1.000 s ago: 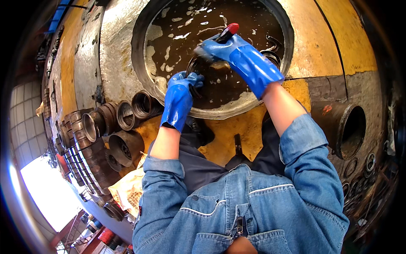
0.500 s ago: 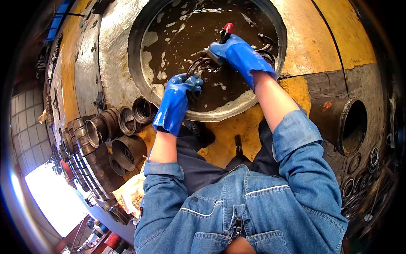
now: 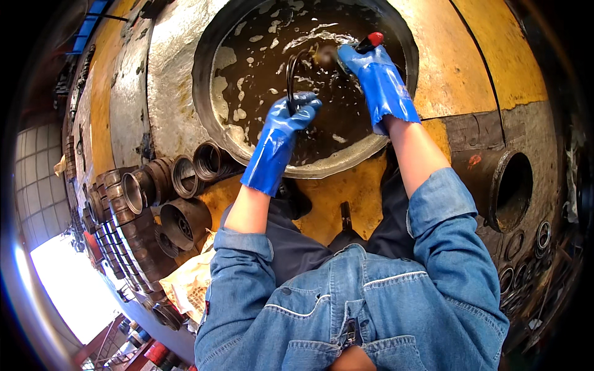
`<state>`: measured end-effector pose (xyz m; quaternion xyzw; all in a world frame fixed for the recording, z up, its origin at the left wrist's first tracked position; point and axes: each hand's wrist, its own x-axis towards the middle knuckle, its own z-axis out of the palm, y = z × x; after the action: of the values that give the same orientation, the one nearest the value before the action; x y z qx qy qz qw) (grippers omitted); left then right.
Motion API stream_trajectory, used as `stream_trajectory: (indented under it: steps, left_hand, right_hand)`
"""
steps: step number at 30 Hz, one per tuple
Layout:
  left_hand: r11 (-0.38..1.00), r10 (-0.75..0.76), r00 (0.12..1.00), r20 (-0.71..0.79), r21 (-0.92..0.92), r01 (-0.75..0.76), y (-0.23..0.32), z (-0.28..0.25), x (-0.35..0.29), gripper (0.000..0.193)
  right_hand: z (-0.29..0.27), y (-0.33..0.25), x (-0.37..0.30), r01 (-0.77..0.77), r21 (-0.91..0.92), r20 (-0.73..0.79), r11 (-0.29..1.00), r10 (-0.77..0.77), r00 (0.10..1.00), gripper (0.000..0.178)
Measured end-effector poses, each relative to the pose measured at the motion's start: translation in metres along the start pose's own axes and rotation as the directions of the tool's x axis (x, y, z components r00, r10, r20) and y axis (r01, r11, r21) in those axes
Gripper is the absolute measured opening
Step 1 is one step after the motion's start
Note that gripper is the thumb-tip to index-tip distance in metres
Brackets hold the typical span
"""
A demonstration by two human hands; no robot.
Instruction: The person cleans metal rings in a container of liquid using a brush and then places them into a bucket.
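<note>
From where I'm standing: L hand (image 3: 294,115), in a blue glove, has its fingers curled in & clamped on a dark ring (image 3: 291,77), held over the near-middle part of the tub (image 3: 203,102). R hand (image 3: 369,62), same glove type, is farther off & to the right, fingers wrapped round a tool w/ black handle & red end (image 3: 374,39); its fingertips are mostly hidden, and the tool's lower end is too blurred to tell. The hands are well apart, brown liquid (image 3: 257,68) showing btwn them.

Ring looks thin, wet & shiny, tilted up on edge, far end curving right; its edge shows as a double line, can't tell if it's one ring or two. Liquid is foamy in patches, esp. along the left side, w/ bright ripples far of the ring.

Edges: tub rim runs close under L wrist and near R glove's cuff. More room left of the ring, out to the tub's left wall. Outside, metal cylinders (image 3: 210,159) crowd the near-left rim; a big pipe (image 3: 476,179) lies near right
</note>
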<state>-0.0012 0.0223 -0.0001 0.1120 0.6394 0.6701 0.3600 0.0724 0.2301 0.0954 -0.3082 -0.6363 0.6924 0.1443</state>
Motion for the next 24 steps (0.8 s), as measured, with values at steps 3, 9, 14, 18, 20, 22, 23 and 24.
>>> stream_trajectory:
  steps: [3,9,14,18,20,22,23,24]
  left_hand:
    - [0.931,-0.250,0.967,0.054,-0.260,0.255,-0.013,-0.008,0.005,0.049]
    - [0.979,-0.193,0.971,-0.142,-0.088,0.182,-0.009,-0.037,-0.015,0.034]
    - [0.995,-0.087,0.976,-0.200,0.026,0.094,-0.001,-0.042,-0.023,0.030]
    - [0.990,-0.123,0.977,-0.172,-0.096,0.108,-0.009,-0.047,-0.018,0.031]
    - [0.988,-0.127,0.972,-0.199,-0.108,0.107,-0.011,-0.051,-0.020,0.027]
    - [0.988,-0.131,0.970,-0.203,-0.106,0.111,-0.012,-0.049,-0.018,0.025]
    - [0.988,-0.136,0.969,-0.207,-0.097,0.118,-0.008,-0.046,-0.020,0.024]
    - [0.988,-0.140,0.967,-0.212,-0.091,0.123,-0.005,-0.043,-0.021,0.023]
  right_hand:
    - [-0.002,0.016,0.014,-0.023,-0.155,-0.010,0.988,0.022,1.000,0.034]
    - [0.011,-0.004,0.011,-0.073,-0.253,0.296,0.965,0.149,0.944,0.044]
    - [0.063,0.049,0.043,-0.013,-0.171,0.640,0.985,0.121,0.759,0.041]
    - [0.060,0.070,0.060,-0.022,-0.385,0.473,0.923,0.218,0.853,0.041]
    - [0.058,0.054,0.059,-0.075,-0.612,0.285,0.787,0.308,0.908,0.042]
    - [0.043,0.058,0.055,-0.071,-0.516,0.196,0.854,0.199,0.960,0.042]
    - [0.035,0.050,0.044,-0.053,-0.404,0.206,0.913,0.148,0.967,0.041]
    - [0.030,0.037,0.027,0.023,-0.274,0.278,0.962,0.056,0.959,0.038]
